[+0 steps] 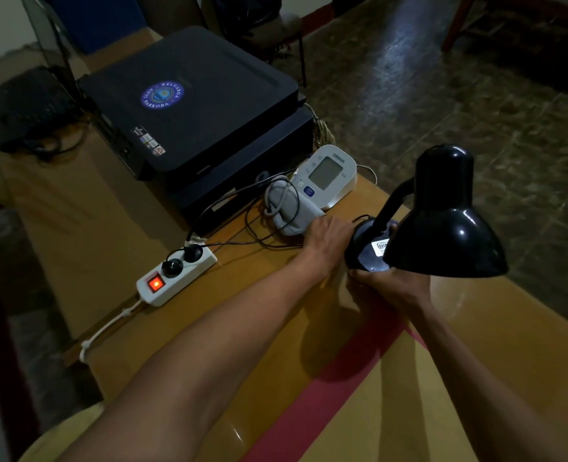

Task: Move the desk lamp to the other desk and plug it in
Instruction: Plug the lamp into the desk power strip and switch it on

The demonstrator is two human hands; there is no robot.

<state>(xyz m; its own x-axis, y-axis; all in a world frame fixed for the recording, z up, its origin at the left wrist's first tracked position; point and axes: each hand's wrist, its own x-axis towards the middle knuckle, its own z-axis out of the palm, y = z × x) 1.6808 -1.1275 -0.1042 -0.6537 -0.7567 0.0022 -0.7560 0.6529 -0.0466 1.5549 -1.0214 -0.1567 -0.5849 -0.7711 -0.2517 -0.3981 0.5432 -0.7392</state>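
A black desk lamp (442, 225) with a bell shade and a round base stands at the right of the wooden desk (209, 345). My left hand (329, 241) rests against the left side of the base. My right hand (389, 285) grips the base from below its near edge. The lamp's thin black cord (239, 243) runs left over the desk toward a white power strip (176, 275) with a lit red switch and two black plugs in it.
A white blood pressure monitor (329, 175) with its grey cuff (289, 208) lies just behind my left hand. A dark printer (192, 101) fills the back of the desk. Tiled floor (459, 95) lies to the right.
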